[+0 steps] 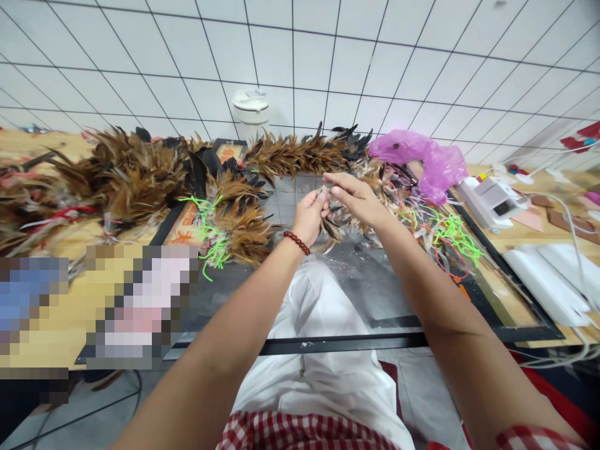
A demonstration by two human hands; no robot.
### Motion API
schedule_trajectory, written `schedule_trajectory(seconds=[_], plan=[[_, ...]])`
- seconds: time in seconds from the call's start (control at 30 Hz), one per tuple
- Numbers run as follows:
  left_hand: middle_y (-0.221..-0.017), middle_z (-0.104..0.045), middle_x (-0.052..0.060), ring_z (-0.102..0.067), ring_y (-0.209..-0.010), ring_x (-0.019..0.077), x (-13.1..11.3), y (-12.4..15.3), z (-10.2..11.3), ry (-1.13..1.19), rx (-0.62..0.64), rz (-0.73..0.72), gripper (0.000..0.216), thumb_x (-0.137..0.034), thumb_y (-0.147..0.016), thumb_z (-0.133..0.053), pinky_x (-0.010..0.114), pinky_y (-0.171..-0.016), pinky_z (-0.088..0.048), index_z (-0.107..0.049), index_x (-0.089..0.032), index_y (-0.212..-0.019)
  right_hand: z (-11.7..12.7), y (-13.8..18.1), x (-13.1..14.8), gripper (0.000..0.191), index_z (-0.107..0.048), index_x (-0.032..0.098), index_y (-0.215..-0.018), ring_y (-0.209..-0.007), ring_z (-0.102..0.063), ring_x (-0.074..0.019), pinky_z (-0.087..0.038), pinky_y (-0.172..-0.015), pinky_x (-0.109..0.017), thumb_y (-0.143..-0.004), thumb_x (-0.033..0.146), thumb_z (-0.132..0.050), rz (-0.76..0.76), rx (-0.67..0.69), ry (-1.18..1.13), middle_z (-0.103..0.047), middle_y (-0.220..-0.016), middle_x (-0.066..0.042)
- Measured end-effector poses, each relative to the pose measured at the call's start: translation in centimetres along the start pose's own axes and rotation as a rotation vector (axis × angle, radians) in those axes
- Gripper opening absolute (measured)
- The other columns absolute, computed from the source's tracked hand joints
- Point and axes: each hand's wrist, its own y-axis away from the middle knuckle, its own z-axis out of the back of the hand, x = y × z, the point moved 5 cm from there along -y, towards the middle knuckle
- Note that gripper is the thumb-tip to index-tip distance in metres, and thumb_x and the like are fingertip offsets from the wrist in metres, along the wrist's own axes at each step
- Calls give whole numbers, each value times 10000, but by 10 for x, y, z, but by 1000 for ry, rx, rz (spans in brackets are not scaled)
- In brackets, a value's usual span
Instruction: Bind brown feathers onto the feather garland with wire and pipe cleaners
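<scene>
View: head cam, looking fwd and down over both forearms to a glass-topped work surface (384, 294) w/ black frame.
Left hand (308, 215): raised above the glass, fingers curled and closed round a small bunch of feathers (330, 226); brown-red bead bracelet (296, 242) worn at the wrist.
Right hand (357, 199): held just beside the left, touching it; thumb and fingertips pressed together on the top of the same bunch, pinched from above.
Small bunch of feathers: brown/dark, gripped betw. both hands, loose ends hanging down below the left palm, over the centre-back of the glass.
Feather strip, back (300, 153): long brown band w/ black tips, laid across the far edge, just behind the hands.
Feather pile, left (131, 178): big heap of brown and black feathers, spread over the left part of the bench.
Feather clump, mid-left (241, 228): brown, lying near the left hand, green string (210, 240) tangled next to it.
String tangle, right (445, 234): green, red and white strands, piled to the right of the right forearm.
Pink plastic bag (426, 159): crumpled, back right, near the tangle.
White cup w/ lid (252, 112): stood at the back, against the tiled wall.
White device (490, 201): on the wooden bench at right, cables run from it.
Lap: white cloth (323, 350) seen through and below the glass; red-checked fabric at the btm edge.
Blurred patches, lower left: contents can't be told.
</scene>
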Motion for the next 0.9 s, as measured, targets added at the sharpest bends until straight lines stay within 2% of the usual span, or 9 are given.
schedule_trajectory(seconds=[0.07, 0.13, 0.2, 0.27, 0.4, 0.6, 0.7, 0.8, 0.9], plan=[[-541, -403, -75, -310, -411, 18, 0, 2, -3, -8, 13, 19, 253, -308, -827, -654, 172, -478, -398, -503, -161, -687, -1, 1, -3, 471, -701, 244, -1081, -1083, -593, -216, -469, -952, -385, -787, 600, -609, -99, -34, -99, -666, -1117, -71], [-541, -412, -71, -321, -409, 21, 0, 3, -6, -4, 58, 26, 257, -296, -822, -659, 179, -481, -404, -497, -161, -675, -6, 2, -5, 443, -714, 223, -944, -873, -647, -202, -534, -767, -350, -724, 605, -670, -208, -41, -233, -690, -943, -57], [-542, -428, -64, -343, -411, 26, 2, 4, -8, -12, 112, 36, 224, -261, -828, -646, 185, -484, -409, -519, -153, -678, -11, 4, -7, 424, -682, 203, -812, -650, -624, -172, -521, -593, -317, -682, 606, -703, -302, -63, -357, -658, -746, -28], [-545, -452, -54, -380, -422, 31, 3, 4, -9, -43, 154, 69, 182, -226, -829, -635, 187, -496, -420, -553, -141, -691, -10, 3, -10, 424, -640, 194, -732, -534, -567, -146, -485, -518, -298, -647, 599, -731, -349, -131, -414, -599, -620, 1], [-574, -524, -24, -471, -472, 40, 6, 3, -5, -89, 153, 140, 125, -194, -807, -648, 174, -526, -432, -596, -121, -719, 12, 0, -16, 441, -624, 189, -724, -586, -557, -134, -467, -565, -278, -646, 612, -722, -343, -344, -333, -616, -663, -13], [-545, -523, -30, -472, -454, 49, 8, -4, 15, -97, -55, 104, 178, -247, -779, -681, 195, -530, -447, -580, -133, -688, 49, -4, -22, 468, -650, 222, -833, -694, -570, -164, -419, -581, -290, -755, 678, -577, -261, -474, -191, -616, -739, -35], [-660, -607, -4, -539, -557, 56, 4, -8, 23, -118, -158, 13, 110, -195, -735, -715, 191, -597, -466, -629, -139, -775, 64, -2, -21, 446, -667, 223, -829, -716, -571, -179, -420, -600, -309, -766, 657, -587, -253, -553, -157, -617, -732, -43], [-929, -690, 38, -630, -824, 95, -7, -9, 25, -137, -217, -148, 227, -143, -687, -746, 213, -753, -484, -661, -174, -896, 59, -3, -14, 404, -665, 206, -730, -758, -582, -189, -449, -651, -322, -696, 607, -688, -260, -470, -149, -637, -752, -46], [-964, -706, 55, -649, -925, 132, -11, -7, 12, -98, -81, -164, 188, -254, -738, -731, 261, -844, -483, -679, -182, -903, 37, -6, -6, 410, -666, 193, -683, -828, -599, -202, -471, -676, -321, -617, 587, -760, -235, -276, -192, -657, -827, -58]])
